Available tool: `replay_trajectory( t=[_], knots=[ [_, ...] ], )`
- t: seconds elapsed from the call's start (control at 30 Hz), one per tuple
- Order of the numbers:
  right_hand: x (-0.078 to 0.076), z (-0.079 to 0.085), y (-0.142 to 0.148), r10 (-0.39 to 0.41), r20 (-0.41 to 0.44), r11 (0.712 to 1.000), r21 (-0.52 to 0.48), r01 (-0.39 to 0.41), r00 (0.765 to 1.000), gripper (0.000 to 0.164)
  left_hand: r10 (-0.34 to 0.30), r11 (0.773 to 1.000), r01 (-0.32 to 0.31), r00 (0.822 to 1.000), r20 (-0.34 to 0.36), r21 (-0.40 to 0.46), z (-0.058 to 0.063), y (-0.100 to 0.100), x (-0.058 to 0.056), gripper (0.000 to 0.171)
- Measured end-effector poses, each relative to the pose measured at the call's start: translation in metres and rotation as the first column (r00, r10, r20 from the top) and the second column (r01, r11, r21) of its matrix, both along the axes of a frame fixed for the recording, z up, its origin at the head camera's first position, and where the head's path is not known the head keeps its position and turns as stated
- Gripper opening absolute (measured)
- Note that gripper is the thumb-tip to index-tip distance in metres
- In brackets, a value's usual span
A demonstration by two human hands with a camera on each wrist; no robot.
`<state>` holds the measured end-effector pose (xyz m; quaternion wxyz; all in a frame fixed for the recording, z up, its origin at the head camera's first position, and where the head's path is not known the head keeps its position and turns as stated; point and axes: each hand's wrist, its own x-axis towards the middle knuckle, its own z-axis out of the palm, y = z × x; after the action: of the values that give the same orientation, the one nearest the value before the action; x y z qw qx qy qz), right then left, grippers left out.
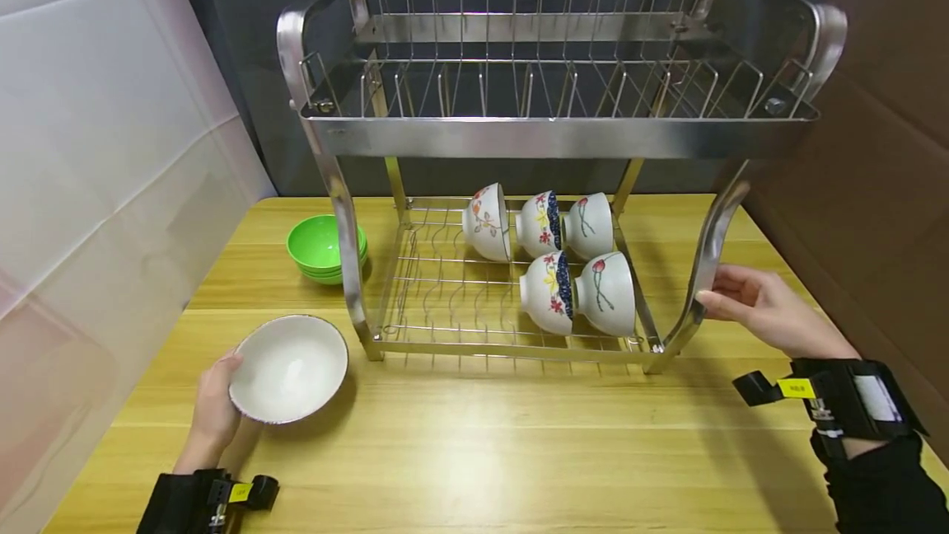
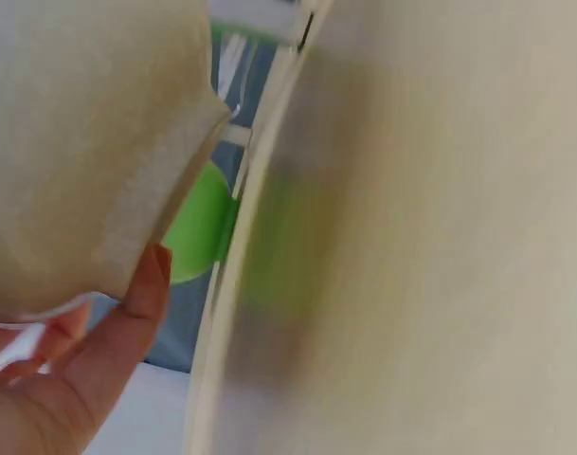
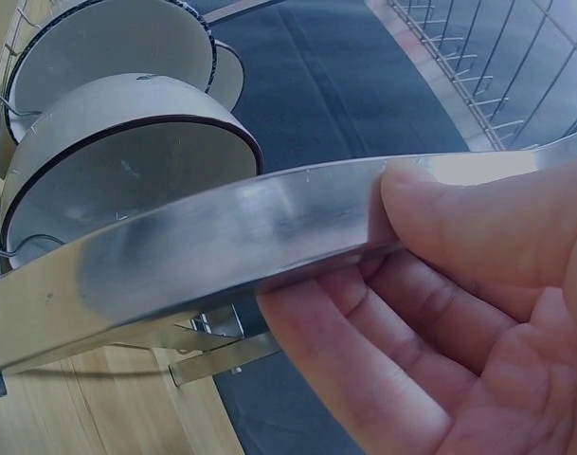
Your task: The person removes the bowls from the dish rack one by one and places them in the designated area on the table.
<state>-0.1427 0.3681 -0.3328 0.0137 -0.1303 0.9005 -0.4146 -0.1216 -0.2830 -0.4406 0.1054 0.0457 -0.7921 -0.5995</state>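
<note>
The left hand (image 1: 215, 404) pinches the bowl (image 1: 291, 369) at its nine o'clock edge; the rack (image 1: 549, 138) lies toward the bowl's two o'clock, the right hand (image 1: 773, 313) gripping its leg (image 1: 707, 258).

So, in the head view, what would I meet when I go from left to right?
Left hand, held white bowl, back orange-flowered bowl, front blue-banded bowl, front red-bud bowl, rack's front right leg, right hand.

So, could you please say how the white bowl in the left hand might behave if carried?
The white bowl is probably stiff and breakable, given its glossy, ceramic-looking inside. It may tilt, since the left hand grips just one side. Its smooth inner surface could feel slightly slippery.
</note>
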Motion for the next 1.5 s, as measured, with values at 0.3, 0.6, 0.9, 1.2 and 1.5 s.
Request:
replay_trajectory(
  t=[0.3,0.6,0.9,1.2,1.5],
  knots=[
    [-0.001,-0.001,-0.001,0.008,0.007,1.000,-0.029,-0.008,1.000,0.012,0.116,0.992,-0.094,0.941,0.319,-0.083,0.013,0.009,-0.029,0.066],
    [0.000,0.000,0.000,0.009,-0.001,0.999,-0.045,-0.009,1.000,0.021,0.139,0.989,-0.117,0.937,0.320,-0.087,0.016,0.021,-0.047,0.065],
    [0.001,0.001,-0.003,-0.010,0.005,1.000,0.008,0.010,1.000,0.018,0.140,0.988,-0.154,0.937,0.321,0.019,0.017,0.030,-0.051,0.066],
    [0.000,0.001,0.000,0.011,-0.006,0.999,-0.042,-0.011,1.000,0.017,0.125,0.969,-0.191,0.924,0.361,0.154,0.014,0.032,-0.050,0.065],
    [0.000,0.001,-0.001,0.000,0.000,1.000,0.012,0.000,1.000,0.022,0.114,0.982,-0.164,0.912,0.394,0.095,0.016,0.028,-0.049,0.066]
  ],
)
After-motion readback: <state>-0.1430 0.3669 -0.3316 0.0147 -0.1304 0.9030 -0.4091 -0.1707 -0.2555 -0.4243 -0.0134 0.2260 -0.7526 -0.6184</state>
